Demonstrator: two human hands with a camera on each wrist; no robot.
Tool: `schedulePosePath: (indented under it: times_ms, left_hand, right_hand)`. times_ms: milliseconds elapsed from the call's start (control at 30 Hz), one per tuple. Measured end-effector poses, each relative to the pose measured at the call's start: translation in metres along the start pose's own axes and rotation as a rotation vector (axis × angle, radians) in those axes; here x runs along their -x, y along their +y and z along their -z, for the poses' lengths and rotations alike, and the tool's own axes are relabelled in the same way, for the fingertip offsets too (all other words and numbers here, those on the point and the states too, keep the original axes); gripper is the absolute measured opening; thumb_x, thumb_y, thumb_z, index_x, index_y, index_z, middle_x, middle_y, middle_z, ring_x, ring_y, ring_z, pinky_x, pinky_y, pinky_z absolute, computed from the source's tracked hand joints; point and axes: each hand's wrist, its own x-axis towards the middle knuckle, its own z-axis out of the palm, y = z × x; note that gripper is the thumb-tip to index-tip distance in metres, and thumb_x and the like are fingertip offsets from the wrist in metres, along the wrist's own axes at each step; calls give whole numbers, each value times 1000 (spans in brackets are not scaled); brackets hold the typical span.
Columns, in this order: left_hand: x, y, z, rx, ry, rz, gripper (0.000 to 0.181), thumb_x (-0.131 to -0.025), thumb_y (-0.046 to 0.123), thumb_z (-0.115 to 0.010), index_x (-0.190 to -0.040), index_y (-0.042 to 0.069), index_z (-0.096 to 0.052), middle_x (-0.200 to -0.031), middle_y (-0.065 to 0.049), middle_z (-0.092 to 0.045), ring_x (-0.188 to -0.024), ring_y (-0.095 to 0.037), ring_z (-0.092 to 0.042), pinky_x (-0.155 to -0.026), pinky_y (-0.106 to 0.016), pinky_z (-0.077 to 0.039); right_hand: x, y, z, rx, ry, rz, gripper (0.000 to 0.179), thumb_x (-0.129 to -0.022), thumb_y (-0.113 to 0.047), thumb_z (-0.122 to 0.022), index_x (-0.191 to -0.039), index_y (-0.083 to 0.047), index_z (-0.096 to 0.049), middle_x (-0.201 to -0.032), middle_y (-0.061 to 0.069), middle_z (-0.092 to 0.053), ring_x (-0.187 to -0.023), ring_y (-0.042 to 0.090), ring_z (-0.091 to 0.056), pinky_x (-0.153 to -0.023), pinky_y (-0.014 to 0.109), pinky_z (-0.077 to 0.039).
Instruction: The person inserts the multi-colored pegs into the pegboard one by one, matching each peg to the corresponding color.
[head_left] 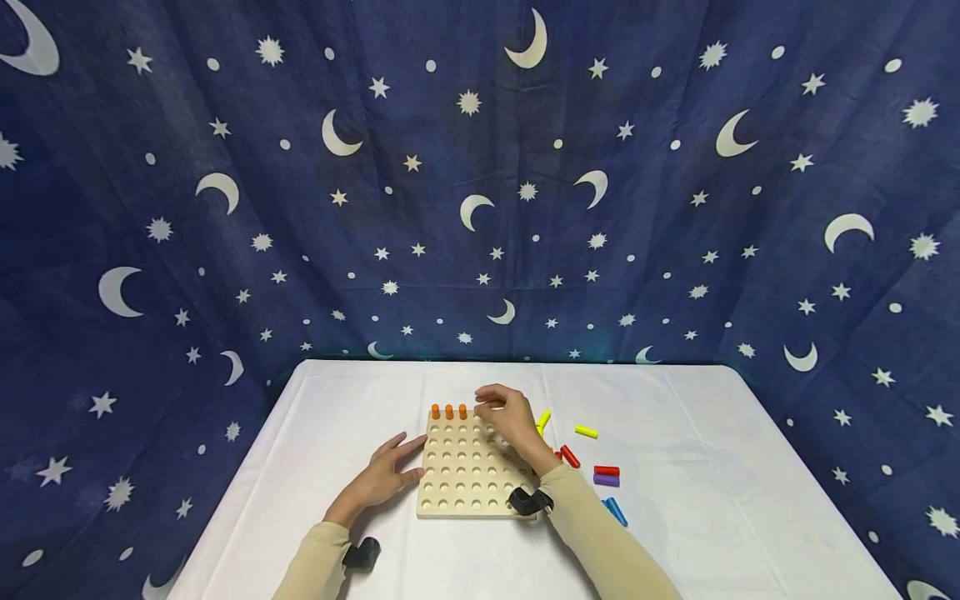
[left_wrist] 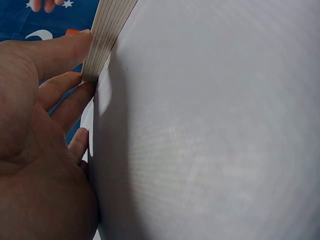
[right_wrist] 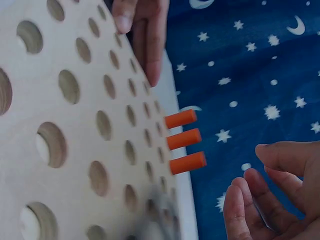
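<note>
A pale wooden pegboard [head_left: 453, 479] with rows of round holes lies on the table. Three orange pegs [right_wrist: 184, 139] stand upright in its far row, at the left end. My left hand [head_left: 384, 477] rests at the board's left side, its extended thumb and fingers touching the layered edge [left_wrist: 107, 37]. Over the far part of the board, just right of the orange pegs, is my right hand [head_left: 510, 417]. In the right wrist view its thumb and fingers [right_wrist: 272, 200] are loosely bent and apart, with nothing seen between them.
Right of the board lie loose pegs: yellow [head_left: 587, 432], red [head_left: 570, 456], purple [head_left: 606, 481] and blue [head_left: 617, 511]. My right forearm partly covers this group. A white cloth [head_left: 720, 517] covers the table, and a dark blue curtain [head_left: 420, 217] with moons and stars hangs around it.
</note>
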Motion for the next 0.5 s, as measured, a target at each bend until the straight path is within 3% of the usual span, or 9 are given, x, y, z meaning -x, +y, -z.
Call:
schedulePosePath:
  times_ms: [233, 500]
  left_hand:
    - [1, 1, -1, -13, -10, 28, 60, -87, 34, -72, -143, 25, -53, -159, -19, -30, -147, -48, -22, -112, -73, -21]
    - [-1, -1, 0, -16, -10, 13, 60, -87, 35, -72, -143, 26, -52, -159, -19, -30, -147, -48, -22, -112, -73, -21]
  right_hand:
    - [11, -15, 17, 26, 38, 77, 22, -85, -9, -75, -106, -13, -73, -99, 4, -75, -92, 18, -70, -81, 32, -57]
    - [23, -19, 36, 52, 77, 99, 20, -83, -9, -76, -102, -14, -74, -96, 3, -75, -90, 18, -70, -88, 44, -56]
